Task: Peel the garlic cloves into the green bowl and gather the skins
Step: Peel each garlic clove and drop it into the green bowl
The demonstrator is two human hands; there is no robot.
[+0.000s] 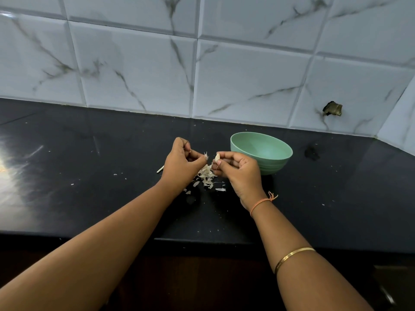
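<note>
Head view: right hand (pixel 238 170) pinches a garlic clove (pixel 217 157) at its fingers' tips. Left hand (pixel 183 163) pinches a strip of skin (pixel 205 156) just beside the clove, other fingers curled. Both are held directly above the pile of skins (pixel 205 176) on the dark worktop (pixel 89 176), probably so scraps drop in one spot. Green bowl (pixel 269 167) stands just behind the right hand, handy for dropping the peeled clove; its contents are hidden.

Green bowl (pixel 261 151), black counter (pixel 89 187), grey-veined white tiles (pixel 134 70).
</note>
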